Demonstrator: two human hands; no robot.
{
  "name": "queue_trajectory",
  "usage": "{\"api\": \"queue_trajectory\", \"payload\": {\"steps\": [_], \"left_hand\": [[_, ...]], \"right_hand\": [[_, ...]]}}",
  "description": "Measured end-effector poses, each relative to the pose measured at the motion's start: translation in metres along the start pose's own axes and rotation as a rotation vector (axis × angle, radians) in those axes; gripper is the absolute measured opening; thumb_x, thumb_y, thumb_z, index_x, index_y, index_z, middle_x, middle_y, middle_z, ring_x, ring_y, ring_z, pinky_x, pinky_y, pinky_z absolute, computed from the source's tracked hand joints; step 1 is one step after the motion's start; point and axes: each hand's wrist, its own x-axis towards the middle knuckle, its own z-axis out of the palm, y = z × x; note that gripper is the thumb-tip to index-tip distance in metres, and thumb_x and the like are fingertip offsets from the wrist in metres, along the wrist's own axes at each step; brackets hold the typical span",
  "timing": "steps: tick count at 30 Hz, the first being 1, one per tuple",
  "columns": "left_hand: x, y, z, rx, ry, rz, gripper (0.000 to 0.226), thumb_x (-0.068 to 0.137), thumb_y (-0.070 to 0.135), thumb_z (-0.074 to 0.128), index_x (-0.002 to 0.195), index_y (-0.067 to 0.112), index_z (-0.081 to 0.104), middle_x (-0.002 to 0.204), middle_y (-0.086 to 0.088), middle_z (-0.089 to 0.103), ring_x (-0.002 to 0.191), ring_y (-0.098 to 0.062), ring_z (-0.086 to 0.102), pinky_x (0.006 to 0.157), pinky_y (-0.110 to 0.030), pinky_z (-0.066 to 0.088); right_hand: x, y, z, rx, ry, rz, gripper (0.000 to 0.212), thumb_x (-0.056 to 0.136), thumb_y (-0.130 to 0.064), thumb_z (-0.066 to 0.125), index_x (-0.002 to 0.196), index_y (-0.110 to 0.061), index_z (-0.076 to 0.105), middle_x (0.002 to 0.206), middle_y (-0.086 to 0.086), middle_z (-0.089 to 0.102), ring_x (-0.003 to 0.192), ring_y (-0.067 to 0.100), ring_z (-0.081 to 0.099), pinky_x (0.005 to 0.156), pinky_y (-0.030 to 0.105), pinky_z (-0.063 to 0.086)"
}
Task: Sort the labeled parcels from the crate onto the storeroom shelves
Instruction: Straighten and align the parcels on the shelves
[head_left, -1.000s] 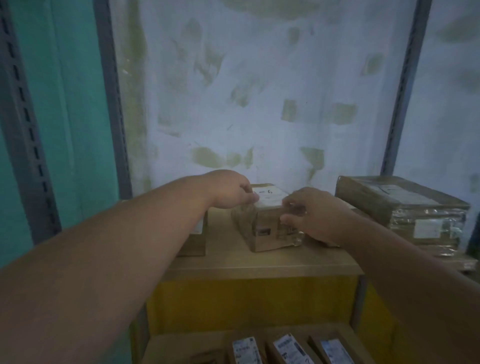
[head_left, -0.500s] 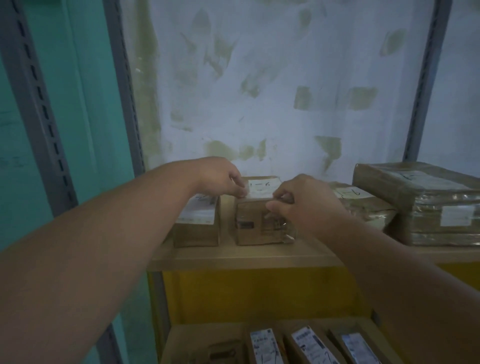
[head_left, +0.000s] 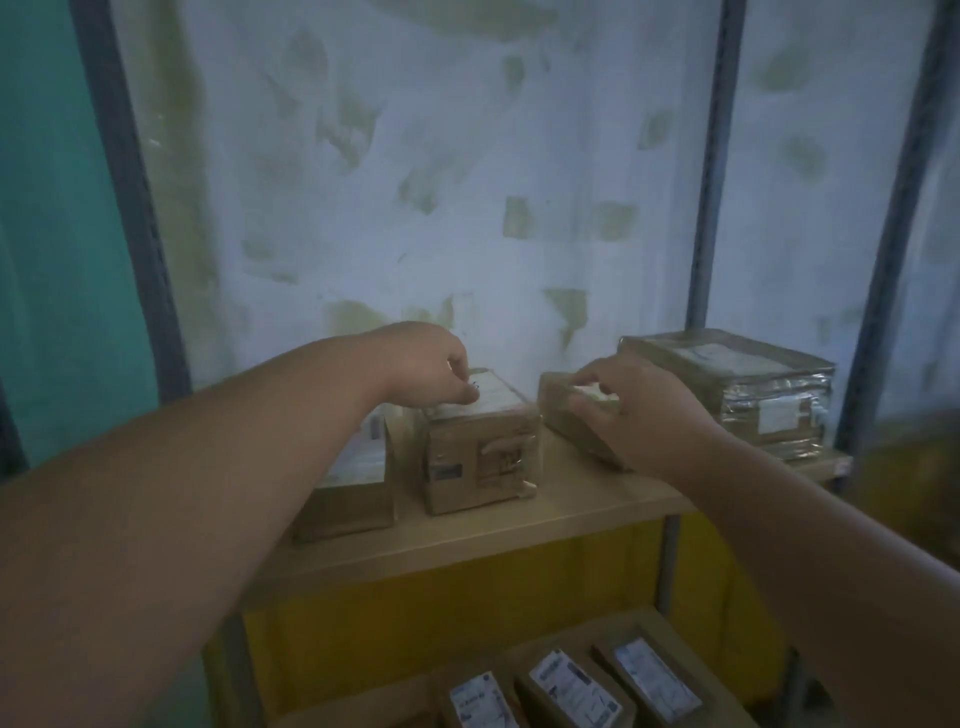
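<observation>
A small brown parcel (head_left: 478, 457) with a white label on top stands on the upper wooden shelf (head_left: 519, 525). My left hand (head_left: 431, 371) rests on its top rear-left corner, fingers curled against the label. To its right lies a flatter brown parcel (head_left: 563, 421), set at an angle. My right hand (head_left: 639, 410) lies over its near end, fingers spread and bent around the top edge. Another brown parcel (head_left: 353, 488) sits left of the small one, half hidden by my left forearm.
A large tape-wrapped parcel (head_left: 753, 395) sits at the right end of the shelf, just behind my right hand. Grey slotted uprights (head_left: 711, 208) frame the bay against a patchy white wall. Three labelled parcels (head_left: 571, 686) lie on the lower shelf.
My right hand has left the small parcel and moved right onto the flatter one. The left hand stays on the small parcel's top. The view has shifted slightly.
</observation>
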Motion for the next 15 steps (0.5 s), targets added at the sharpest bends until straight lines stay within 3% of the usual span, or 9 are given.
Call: {"api": "queue_trajectory", "payload": {"steps": [6, 11, 13, 15], "left_hand": [[0.03, 0.059, -0.001, -0.021, 0.021, 0.124, 0.038, 0.095, 0.049, 0.058, 0.125, 0.028, 0.062, 0.129, 0.006, 0.06, 0.112, -0.016, 0.055, 0.087, -0.029, 0.042], [0.067, 0.111, -0.001, 0.064, -0.079, 0.136, 0.038, 0.098, 0.045, 0.054, 0.13, 0.027, 0.062, 0.131, 0.006, 0.061, 0.104, -0.013, 0.051, 0.086, -0.027, 0.037], [0.083, 0.127, 0.003, 0.109, -0.124, 0.109, 0.042, 0.098, 0.047, 0.053, 0.135, 0.029, 0.058, 0.138, 0.006, 0.056, 0.118, -0.016, 0.051, 0.091, -0.029, 0.035], [0.097, 0.143, 0.007, 0.171, -0.181, 0.093, 0.047, 0.1, 0.048, 0.05, 0.142, 0.029, 0.052, 0.147, 0.005, 0.05, 0.133, -0.018, 0.045, 0.101, -0.031, 0.034]], "right_hand": [[0.004, 0.073, -0.032, -0.229, -0.113, 0.111, 0.044, 0.095, -0.042, 0.061, 0.137, -0.031, 0.056, 0.14, -0.005, 0.055, 0.125, 0.017, 0.052, 0.094, 0.029, 0.041], [0.017, 0.102, -0.032, -0.417, -0.252, -0.027, 0.028, 0.095, -0.036, 0.054, 0.118, -0.023, 0.064, 0.116, 0.0, 0.062, 0.101, 0.017, 0.057, 0.083, 0.032, 0.049], [0.024, 0.108, -0.024, -0.465, -0.26, -0.1, 0.028, 0.095, -0.039, 0.051, 0.11, -0.02, 0.065, 0.113, 0.001, 0.061, 0.098, 0.019, 0.059, 0.085, 0.038, 0.053], [0.028, 0.112, -0.016, -0.493, -0.28, -0.167, 0.028, 0.098, -0.037, 0.049, 0.11, -0.017, 0.065, 0.111, 0.003, 0.061, 0.096, 0.02, 0.058, 0.082, 0.035, 0.052]]}}
